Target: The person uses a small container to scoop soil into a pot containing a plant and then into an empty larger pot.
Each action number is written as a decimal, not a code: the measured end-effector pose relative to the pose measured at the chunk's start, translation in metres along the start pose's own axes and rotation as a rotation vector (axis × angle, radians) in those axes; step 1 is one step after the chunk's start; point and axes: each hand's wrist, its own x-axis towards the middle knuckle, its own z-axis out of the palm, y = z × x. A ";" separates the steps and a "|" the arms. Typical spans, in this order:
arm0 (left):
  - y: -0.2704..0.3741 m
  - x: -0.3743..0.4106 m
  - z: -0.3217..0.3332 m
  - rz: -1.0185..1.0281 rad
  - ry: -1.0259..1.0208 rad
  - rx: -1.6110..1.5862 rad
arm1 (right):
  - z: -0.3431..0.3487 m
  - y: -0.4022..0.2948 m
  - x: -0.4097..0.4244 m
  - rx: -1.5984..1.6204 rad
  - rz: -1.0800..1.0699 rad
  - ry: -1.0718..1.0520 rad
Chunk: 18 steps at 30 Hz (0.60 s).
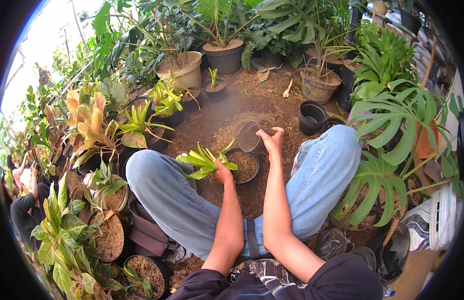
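Observation:
My left hand (pixel 223 173) grips a light-green leafy plant (pixel 203 161) near its base, its leaves pointing left. Just right of that hand stands a black plastic pot (pixel 254 177) holding brown fibrous potting mix (pixel 244 165). My right hand (pixel 272 140) holds a clear plastic cup (pixel 249 136) by its right side, tilted above the pot's far rim. Whether the cup holds anything is hard to tell. The lower end of the plant is hidden by my left hand.
Empty black pots (pixel 312 117) stand beyond my right knee. Potted bromeliad-like plants (pixel 140 120) line the left, monstera leaves (pixel 389 120) reach in at the right, and larger pots (pixel 224 56) stand at the back. Loose mix lies on the ground (pixel 232 108). Another person (pixel 25 202) sits far left.

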 end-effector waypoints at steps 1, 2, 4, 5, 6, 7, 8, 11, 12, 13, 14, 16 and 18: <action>-0.001 0.001 0.000 0.006 0.004 -0.008 | -0.004 -0.009 -0.002 -0.125 -0.052 -0.049; -0.002 0.002 -0.001 0.013 0.009 -0.016 | -0.005 -0.018 -0.005 -0.164 -0.020 -0.078; -0.001 0.002 0.001 0.031 0.002 -0.012 | -0.008 -0.023 -0.008 -0.228 -0.070 -0.179; 0.000 0.003 0.002 0.041 0.001 -0.009 | -0.008 -0.025 -0.011 -0.259 -0.095 -0.233; 0.001 -0.003 0.004 0.034 -0.013 -0.021 | -0.011 -0.024 -0.010 -0.297 -0.116 -0.279; 0.002 -0.009 0.006 0.027 -0.025 -0.032 | -0.014 -0.023 -0.010 -0.334 -0.137 -0.326; 0.003 -0.014 0.008 0.021 -0.038 -0.043 | -0.017 -0.022 -0.010 -0.371 -0.158 -0.373; 0.004 -0.009 0.003 0.017 -0.026 -0.043 | -0.010 -0.042 -0.031 -0.548 -0.185 -0.420; 0.003 -0.006 0.003 0.015 -0.019 -0.029 | -0.009 -0.053 -0.041 -0.621 -0.190 -0.413; 0.002 -0.003 0.003 0.013 -0.012 -0.014 | -0.008 -0.059 -0.048 -0.694 -0.194 -0.405; 0.001 0.000 0.002 0.011 -0.005 0.001 | -0.003 -0.058 -0.047 -0.667 -0.175 -0.417; 0.000 -0.003 0.004 0.032 -0.021 -0.032 | -0.007 -0.060 -0.047 -0.690 -0.166 -0.459; 0.000 -0.005 0.005 0.043 -0.031 -0.057 | -0.010 -0.060 -0.047 -0.696 -0.156 -0.499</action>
